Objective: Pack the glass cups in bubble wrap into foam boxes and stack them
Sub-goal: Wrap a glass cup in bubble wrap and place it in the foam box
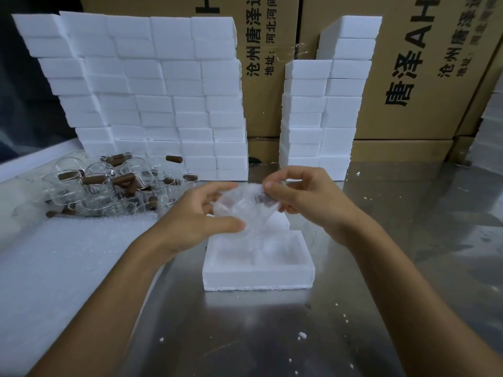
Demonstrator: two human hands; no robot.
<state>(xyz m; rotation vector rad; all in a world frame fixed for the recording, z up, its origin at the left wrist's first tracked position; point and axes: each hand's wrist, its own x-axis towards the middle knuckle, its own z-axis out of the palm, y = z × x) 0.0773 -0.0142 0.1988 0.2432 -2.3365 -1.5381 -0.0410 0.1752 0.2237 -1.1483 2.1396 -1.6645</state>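
A cup wrapped in bubble wrap is held in the air by both hands, just above the far edge of an open foam box that lies on the steel tabletop. The step in hand appears to be the end of the wrapping: the loose wrap is being closed round the cup before it is put down. The box seems to have two compartments, and whether anything is already inside cannot be told, since the interior is pale and blurred.

The next move would call for lowering the bundle into one compartment, with the wrap kept folded so that it does not open.

The left hand is held under and beside the bundle, its thumb pressed against the near side and its fingers curled round the far side. The right hand comes from the right, and the top edge of the wrap is pinched between its thumb and fingers. Both forearms are stretched forward over the tabletop.

Unwrapped cups with brown handles are heaped at the left, before stacked foam boxes.
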